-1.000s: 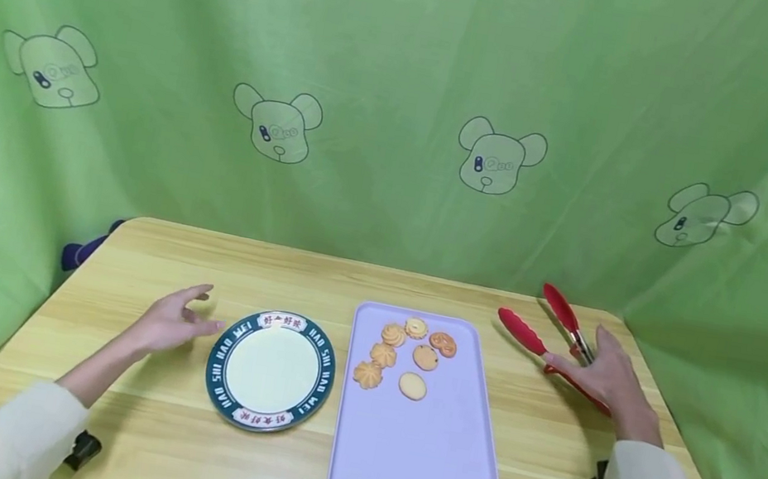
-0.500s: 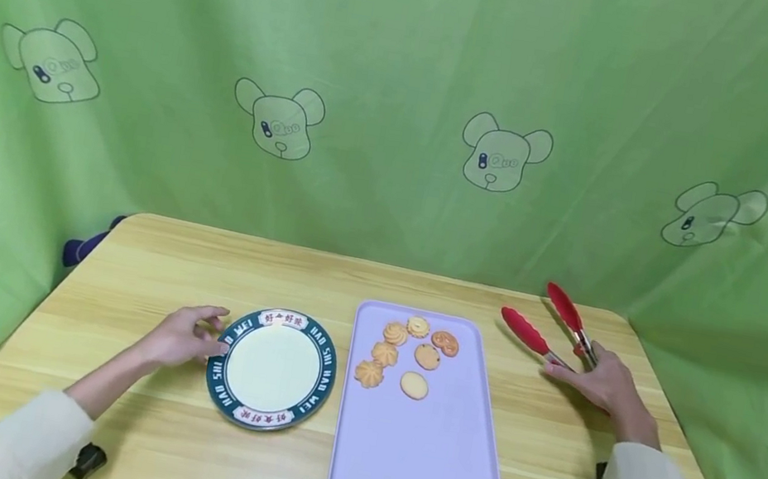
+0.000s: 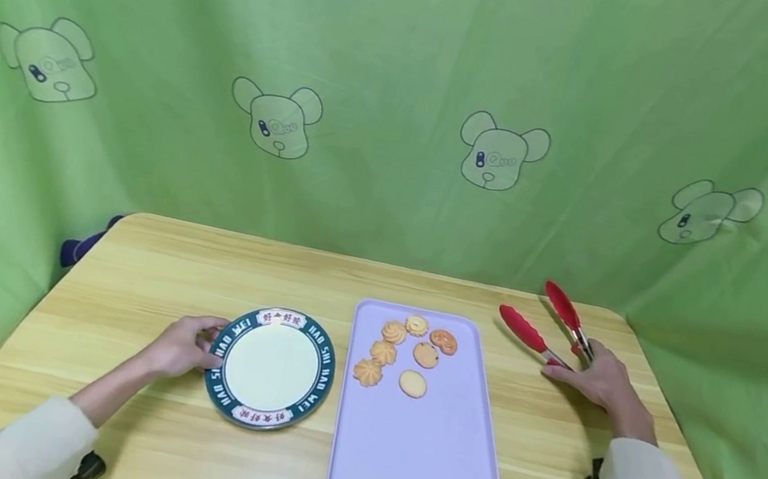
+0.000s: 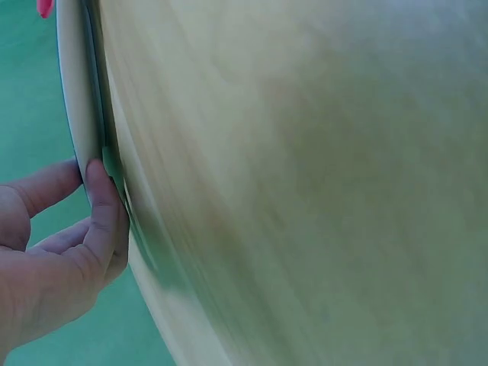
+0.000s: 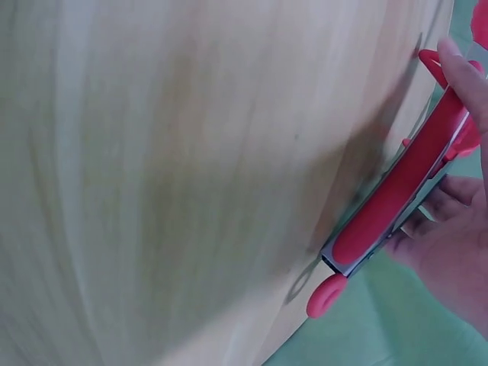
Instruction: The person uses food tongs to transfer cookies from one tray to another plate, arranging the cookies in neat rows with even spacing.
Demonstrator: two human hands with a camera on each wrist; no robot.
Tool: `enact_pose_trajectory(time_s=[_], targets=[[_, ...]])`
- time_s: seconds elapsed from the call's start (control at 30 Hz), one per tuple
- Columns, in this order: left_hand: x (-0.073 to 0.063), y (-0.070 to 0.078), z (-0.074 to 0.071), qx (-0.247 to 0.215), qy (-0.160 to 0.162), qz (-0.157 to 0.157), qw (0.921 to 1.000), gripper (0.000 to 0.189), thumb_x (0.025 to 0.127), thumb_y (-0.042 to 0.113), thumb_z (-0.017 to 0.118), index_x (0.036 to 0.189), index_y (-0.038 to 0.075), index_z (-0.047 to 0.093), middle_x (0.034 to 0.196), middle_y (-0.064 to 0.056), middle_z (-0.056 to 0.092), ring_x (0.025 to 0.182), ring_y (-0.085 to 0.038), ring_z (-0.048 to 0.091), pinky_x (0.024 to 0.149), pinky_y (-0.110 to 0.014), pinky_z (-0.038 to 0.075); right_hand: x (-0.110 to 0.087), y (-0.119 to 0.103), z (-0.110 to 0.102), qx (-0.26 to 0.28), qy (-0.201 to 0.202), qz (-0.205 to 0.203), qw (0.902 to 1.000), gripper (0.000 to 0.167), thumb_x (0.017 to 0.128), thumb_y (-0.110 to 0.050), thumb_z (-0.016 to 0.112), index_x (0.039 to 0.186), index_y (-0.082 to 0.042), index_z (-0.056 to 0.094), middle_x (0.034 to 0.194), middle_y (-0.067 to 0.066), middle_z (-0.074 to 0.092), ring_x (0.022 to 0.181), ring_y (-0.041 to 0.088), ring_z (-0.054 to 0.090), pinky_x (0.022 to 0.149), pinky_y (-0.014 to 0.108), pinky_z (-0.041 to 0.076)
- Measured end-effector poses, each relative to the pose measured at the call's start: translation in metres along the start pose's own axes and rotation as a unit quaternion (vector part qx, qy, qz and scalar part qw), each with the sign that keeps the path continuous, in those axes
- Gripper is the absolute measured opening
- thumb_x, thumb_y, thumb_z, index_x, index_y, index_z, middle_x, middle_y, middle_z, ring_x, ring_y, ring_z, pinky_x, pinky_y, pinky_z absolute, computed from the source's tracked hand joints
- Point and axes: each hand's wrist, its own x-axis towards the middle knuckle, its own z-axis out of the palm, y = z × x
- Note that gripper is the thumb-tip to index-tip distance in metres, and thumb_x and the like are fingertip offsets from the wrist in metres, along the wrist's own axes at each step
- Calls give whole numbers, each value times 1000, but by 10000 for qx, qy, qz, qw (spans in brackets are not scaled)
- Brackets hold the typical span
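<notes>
My left hand (image 3: 182, 347) pinches the left rim of a round plate (image 3: 270, 368), white with a dark teal lettered border. In the left wrist view the thumb lies on one face of the plate (image 4: 78, 91) and the fingers on the other. At the right, my right hand (image 3: 606, 381) grips a pair of red-and-steel tongs (image 3: 524, 329) by the handles, their two red tips spread apart. The right wrist view shows the thumb and fingers around the red handle (image 5: 400, 183), with a red ring at its end. Several cookies (image 3: 384, 352) lie on a lilac tray (image 3: 420, 463).
The tray stands between the plate and the tongs on a wooden table (image 3: 201, 252). A green curtain (image 3: 373, 213) with printed bear heads hangs behind and along both sides. Something dark purple (image 3: 79, 250) shows past the table's left edge.
My left hand has moved right and slightly down, from beside the plate onto its rim. My right hand has closed around the tongs' handles, which stay nearly in place.
</notes>
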Motion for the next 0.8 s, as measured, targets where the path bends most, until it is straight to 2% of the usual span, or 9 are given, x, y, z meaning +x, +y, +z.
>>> enact_pose_trajectory(time_s=[0.17, 0.27, 0.4, 0.5, 0.63, 0.8], targets=[[-2, 0, -1, 32, -20, -19, 10000, 67, 74, 1, 72, 134, -7, 45, 111, -22, 56, 87, -23, 57, 65, -29, 58, -2, 0, 1, 122, 119, -65, 9998, 87, 76, -58, 69, 122, 10, 41, 102, 26, 46, 89, 35, 44, 67, 38, 43], [-2, 0, -2, 49, -63, -14, 10000, 67, 74, 1, 72, 134, -7, 45, 111, -22, 56, 87, -22, 57, 66, -29, 58, -6, -2, -2, 139, 178, -41, 9997, 90, 76, -61, 68, 125, 9, 40, 112, 30, 47, 94, 37, 45, 72, 43, 47], [0, 0, -2, 103, -112, -66, 9999, 66, 75, 2, 72, 135, -6, 45, 112, -21, 57, 86, -22, 57, 67, -28, 57, -12, -6, -7, 88, 269, -76, 9996, 94, 76, -64, 66, 125, 11, 38, 116, 32, 45, 96, 39, 45, 73, 47, 48], [1, 0, -3, 136, -131, -112, 9998, 67, 76, 2, 71, 136, -6, 43, 113, -21, 56, 88, -23, 58, 68, -28, 57, -16, -11, -9, -3, 401, -171, 9990, 90, 75, -65, 65, 121, 9, 41, 111, 29, 47, 92, 37, 45, 67, 40, 47], [2, 0, -2, 129, -130, -156, 9997, 67, 76, 2, 71, 137, -5, 43, 114, -21, 56, 90, -23, 58, 69, -28, 57, -24, -18, -10, -123, 596, -292, 9977, 82, 75, -67, 63, 113, 3, 46, 96, 21, 48, 83, 31, 46, 57, 29, 39], [1, 1, -2, 129, -145, -151, 9997, 67, 76, 2, 72, 137, -5, 44, 112, -21, 57, 88, -22, 58, 67, -29, 58, -35, -31, -11, -188, 702, -464, 9963, 76, 74, -68, 63, 109, -2, 48, 85, 14, 44, 75, 26, 44, 51, 26, 32]])
